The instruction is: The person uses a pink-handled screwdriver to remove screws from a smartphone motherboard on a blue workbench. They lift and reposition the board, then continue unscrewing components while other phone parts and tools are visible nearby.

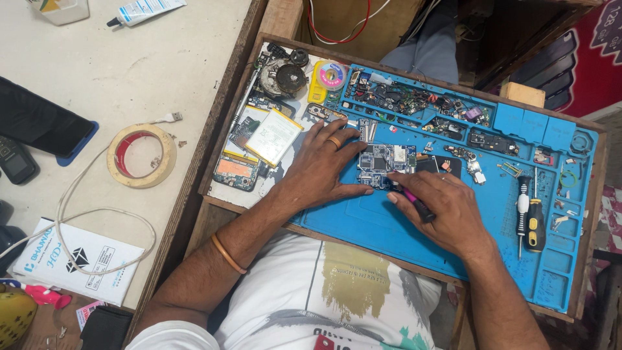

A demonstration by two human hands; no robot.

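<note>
A small circuit board [387,161] lies on a blue work mat [466,214]. My left hand [322,165] rests on the mat and steadies the board's left edge with its fingers; a ring sits on one finger. My right hand [444,207] grips a dark tool with a pink tip [413,199], whose tip touches the board's lower right edge.
Two screwdrivers [528,217] lie on the mat's right side, and small parts fill its top compartments [414,100]. Phone parts and batteries [265,139] lie left of the mat. On the white table to the left sit a tape roll [140,155], a white cable [84,214] and a booklet [74,259].
</note>
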